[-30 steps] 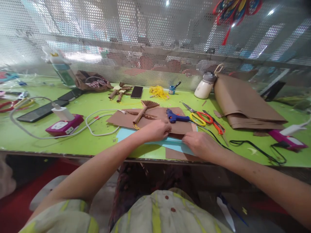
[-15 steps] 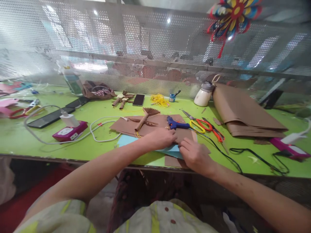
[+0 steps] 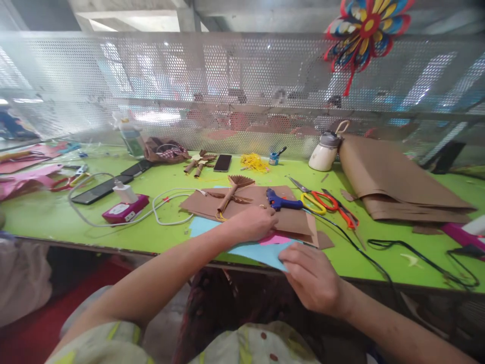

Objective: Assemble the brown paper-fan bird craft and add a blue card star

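Between the fingers of my right hand (image 3: 312,275) is the near corner of a light blue paper sheet (image 3: 261,253), pulled out toward the table's front edge. My left hand (image 3: 255,223) has its fingers closed at the near edge of the brown paper (image 3: 299,220) that lies over the blue sheet; the fingertips are partly hidden. A bit of pink paper (image 3: 276,239) shows between the brown and blue layers. On the brown paper rest a blue glue gun (image 3: 282,201) and a rolled brown paper figure with a pleated fan end (image 3: 231,194).
Yellow-handled scissors (image 3: 312,202) and red-handled scissors (image 3: 337,206) lie right of the glue gun, near its black cord. Folded brown paper (image 3: 397,177) and a white bottle (image 3: 324,151) stand behind. Leftward are a purple power adapter (image 3: 127,208), a white cable (image 3: 155,210) and a phone (image 3: 223,163).
My right hand has moved toward me, drawing the blue sheet's corner out from under the brown paper. Pink paper now shows. My left hand stays at the brown paper. The view has shifted slightly.
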`<state>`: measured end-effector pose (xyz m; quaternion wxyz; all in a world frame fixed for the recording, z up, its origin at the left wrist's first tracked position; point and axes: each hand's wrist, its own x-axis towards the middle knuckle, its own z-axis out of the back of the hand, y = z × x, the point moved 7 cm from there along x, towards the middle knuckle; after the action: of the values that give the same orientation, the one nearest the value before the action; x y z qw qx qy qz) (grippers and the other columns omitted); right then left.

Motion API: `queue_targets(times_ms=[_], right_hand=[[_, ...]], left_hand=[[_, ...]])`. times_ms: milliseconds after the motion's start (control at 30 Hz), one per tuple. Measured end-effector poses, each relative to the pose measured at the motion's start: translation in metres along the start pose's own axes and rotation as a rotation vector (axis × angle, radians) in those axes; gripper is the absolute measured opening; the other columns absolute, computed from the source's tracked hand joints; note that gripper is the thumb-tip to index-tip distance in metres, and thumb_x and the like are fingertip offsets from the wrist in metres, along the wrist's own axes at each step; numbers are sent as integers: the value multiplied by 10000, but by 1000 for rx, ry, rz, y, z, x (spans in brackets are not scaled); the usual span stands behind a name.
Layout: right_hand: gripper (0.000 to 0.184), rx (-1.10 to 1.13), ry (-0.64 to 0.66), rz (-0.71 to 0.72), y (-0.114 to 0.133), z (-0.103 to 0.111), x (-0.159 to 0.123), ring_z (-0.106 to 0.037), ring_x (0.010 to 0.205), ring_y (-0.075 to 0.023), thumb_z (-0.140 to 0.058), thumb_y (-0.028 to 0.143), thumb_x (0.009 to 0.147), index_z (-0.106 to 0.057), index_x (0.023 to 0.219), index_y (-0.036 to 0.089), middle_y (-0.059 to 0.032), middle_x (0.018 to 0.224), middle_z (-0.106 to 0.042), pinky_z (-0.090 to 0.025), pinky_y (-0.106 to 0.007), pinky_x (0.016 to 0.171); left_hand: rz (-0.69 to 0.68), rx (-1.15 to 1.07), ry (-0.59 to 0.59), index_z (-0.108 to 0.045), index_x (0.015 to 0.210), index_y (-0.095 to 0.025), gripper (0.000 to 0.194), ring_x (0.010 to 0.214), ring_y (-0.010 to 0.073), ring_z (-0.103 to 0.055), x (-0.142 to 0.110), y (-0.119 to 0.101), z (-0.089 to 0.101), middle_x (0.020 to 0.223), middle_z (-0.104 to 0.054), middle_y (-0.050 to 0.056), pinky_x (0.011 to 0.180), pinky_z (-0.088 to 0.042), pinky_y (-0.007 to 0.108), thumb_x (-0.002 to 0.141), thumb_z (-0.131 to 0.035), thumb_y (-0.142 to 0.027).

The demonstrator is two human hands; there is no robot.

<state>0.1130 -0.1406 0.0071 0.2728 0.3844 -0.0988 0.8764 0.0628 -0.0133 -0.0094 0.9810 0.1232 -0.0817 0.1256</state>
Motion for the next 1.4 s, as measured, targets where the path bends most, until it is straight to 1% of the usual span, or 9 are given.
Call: queue_targets(times_ms=[267, 400, 567, 700, 867, 1000, 1133, 1267, 1400], right_hand=[[136, 90, 49, 136, 61, 35, 10, -590, 800, -217, -515, 82, 810, -592, 758, 181, -93, 847, -670, -501, -361, 662], [168, 155, 116, 215, 78, 20, 16, -565, 680, -174, -533, 131, 835, -562, 684, 200, -65, 771, -639, -469, -317, 591], [197, 166, 220, 164, 77, -9, 12, -529, 685, -172, -461, 115, 852, -543, 681, 168, -95, 771, -605, -444, -319, 616], [199, 160, 255, 108, 72, -18, -2, -508, 685, -172, -441, 93, 848, -534, 686, 161, -89, 756, -586, -421, -312, 610], [178, 195, 214, 11, 64, -16, -10, -517, 712, -180, -425, 36, 804, -519, 715, 159, -94, 766, -590, -418, -309, 626], [148, 240, 142, -50, 60, -17, -8, -506, 713, -183, -431, 31, 776, -521, 748, 145, -98, 769, -597, -409, -306, 616], [138, 269, 172, -71, 65, -24, -8, -469, 665, -171, -425, 51, 795, -511, 739, 144, -83, 729, -583, -380, -297, 575], [137, 280, 196, -107, 67, -22, -7, -473, 657, -161, -421, 75, 828, -504, 747, 149, -73, 714, -572, -379, -288, 577], [126, 293, 191, -143, 69, -15, -8, -474, 636, -155, -441, 103, 845, -496, 744, 156, -69, 708, -580, -376, -284, 566]], left_hand=[[71, -70, 88, -610, 840, -129, 155, 737, 206, -598, -4, 8, -1, 856, -616, 103, 672, -457, 309, 797, -532, -256], [101, -237, 86, -616, 845, -134, 149, 759, 169, -594, -17, 10, 3, 892, -607, 90, 706, -450, 267, 810, -524, -246], [147, -427, 65, -636, 824, -132, 146, 784, 145, -586, -40, 22, 9, 860, -625, 71, 743, -438, 240, 823, -518, -219], [289, -536, 22, -638, 929, -117, 215, 834, 160, -596, -66, 32, 26, 912, -654, 82, 779, -441, 256, 844, -510, -268], [278, -616, 88, -562, 1175, -200, 376, 1006, 181, -576, -98, -4, 43, 1166, -595, 87, 887, -425, 277, 869, -487, -406], [272, -473, 115, -448, 1315, -234, 589, 1207, 278, -443, -107, -37, 33, 1362, -443, 131, 1002, -351, 405, 807, -538, -517], [384, -341, 33, -350, 1382, -209, 762, 1193, 329, -405, -103, -39, 22, 1337, -445, 155, 976, -347, 480, 734, -642, -485], [467, -452, -46, -503, 1271, -182, 570, 1031, 266, -497, -98, -28, 19, 1111, -570, 124, 892, -419, 409, 762, -632, -404], [650, -703, -142, -656, 1076, -178, 333, 865, 197, -579, -101, -4, 11, 926, -634, 79, 792, -458, 310, 778, -595, -315]])
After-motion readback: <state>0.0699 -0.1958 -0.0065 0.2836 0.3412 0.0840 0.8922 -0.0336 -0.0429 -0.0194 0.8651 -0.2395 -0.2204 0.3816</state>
